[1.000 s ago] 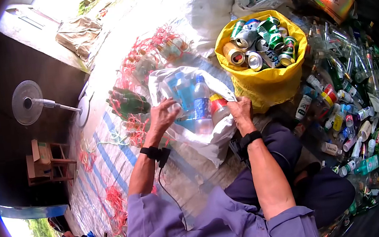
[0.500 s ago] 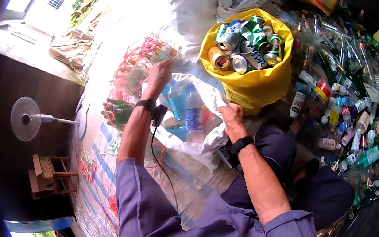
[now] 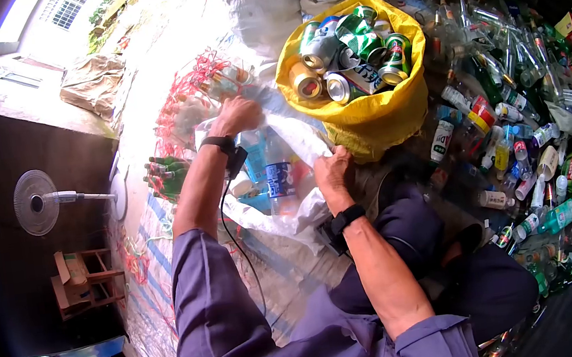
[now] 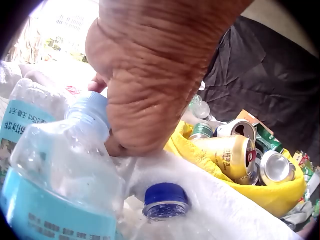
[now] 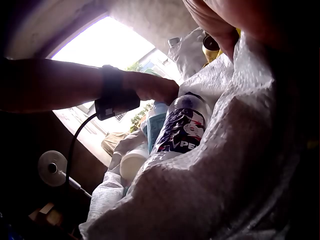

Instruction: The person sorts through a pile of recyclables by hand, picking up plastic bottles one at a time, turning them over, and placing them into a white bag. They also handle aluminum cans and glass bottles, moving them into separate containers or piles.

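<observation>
A white woven sack (image 3: pixel 283 216) full of plastic bottles (image 3: pixel 278 176) stands open in front of my knees. My left hand (image 3: pixel 239 115) reaches over it and grips its far rim in a fist. In the left wrist view the left hand (image 4: pixel 150 90) closes on the white sack fabric (image 4: pixel 210 200), right beside a blue-capped bottle (image 4: pixel 60 170). My right hand (image 3: pixel 333 170) holds the near right rim of the sack. In the right wrist view the sack fabric (image 5: pixel 210 190) bunches under the right hand (image 5: pixel 220 20), with a blue-labelled bottle (image 5: pixel 182 125) behind.
A yellow bag (image 3: pixel 372 121) heaped with drink cans (image 3: pixel 342 50) stands just right of the sack. A big pile of loose bottles (image 3: pixel 522 121) covers the ground at right. Bundled green bottles (image 3: pixel 166 175), red string, a fan (image 3: pixel 37 202) and a wooden stool (image 3: pixel 84 282) lie left.
My left hand has gone from the bottles at the sack's near left side up and over to its far rim, and now grips it. The right hand has stayed on the rim.
</observation>
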{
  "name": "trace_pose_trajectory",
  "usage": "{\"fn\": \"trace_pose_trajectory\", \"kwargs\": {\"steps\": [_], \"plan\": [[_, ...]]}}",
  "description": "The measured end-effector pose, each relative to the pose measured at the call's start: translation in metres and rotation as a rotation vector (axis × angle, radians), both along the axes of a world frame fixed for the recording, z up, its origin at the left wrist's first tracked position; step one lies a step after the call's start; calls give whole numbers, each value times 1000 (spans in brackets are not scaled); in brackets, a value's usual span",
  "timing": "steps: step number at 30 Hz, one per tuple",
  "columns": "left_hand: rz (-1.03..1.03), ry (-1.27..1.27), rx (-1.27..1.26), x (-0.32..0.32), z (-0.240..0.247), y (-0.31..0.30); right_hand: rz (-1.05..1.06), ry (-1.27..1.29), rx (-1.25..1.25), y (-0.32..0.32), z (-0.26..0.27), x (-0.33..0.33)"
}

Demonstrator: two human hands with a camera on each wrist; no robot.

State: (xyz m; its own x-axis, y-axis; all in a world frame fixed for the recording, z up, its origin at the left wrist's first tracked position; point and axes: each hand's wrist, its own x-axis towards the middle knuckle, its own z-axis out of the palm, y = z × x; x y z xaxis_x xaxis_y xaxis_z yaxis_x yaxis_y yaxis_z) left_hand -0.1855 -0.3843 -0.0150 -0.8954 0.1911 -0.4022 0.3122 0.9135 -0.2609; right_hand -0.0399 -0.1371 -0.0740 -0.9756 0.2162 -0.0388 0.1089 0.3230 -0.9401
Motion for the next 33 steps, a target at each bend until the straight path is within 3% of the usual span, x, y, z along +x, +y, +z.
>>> {"fn": "trace_pose_trajectory", "kwargs": {"steps": [3,6,9,14,17,20,21,23,24,28,31,33], "plan": [[36,131,-16,12,25,11,-24,94,64,-12,-23,-3],[-60,594,112,21,42,18,-10,-21,7,-6,0,4],[20,652,165,29,51,22,-121,23,-2,-16,-2,4],[104,565,174,30,58,17,-114,-66,-45,-10,3,-1],[30,549,195,29,55,10,-147,-53,-34,-8,8,1],[-206,734,296,28,48,8,-155,-79,-37,-6,13,-2],[-206,735,297,26,47,6,-159,-103,-47,-5,15,-2],[105,373,251,23,47,-1,-107,-28,56,2,19,1],[106,346,337,23,47,-5,-78,10,104,3,20,2],[119,232,293,29,54,-12,-11,17,285,4,18,0],[27,212,551,44,69,-15,-59,-18,215,1,9,-2],[189,99,424,48,77,-11,-1,37,320,4,7,-2]]}}
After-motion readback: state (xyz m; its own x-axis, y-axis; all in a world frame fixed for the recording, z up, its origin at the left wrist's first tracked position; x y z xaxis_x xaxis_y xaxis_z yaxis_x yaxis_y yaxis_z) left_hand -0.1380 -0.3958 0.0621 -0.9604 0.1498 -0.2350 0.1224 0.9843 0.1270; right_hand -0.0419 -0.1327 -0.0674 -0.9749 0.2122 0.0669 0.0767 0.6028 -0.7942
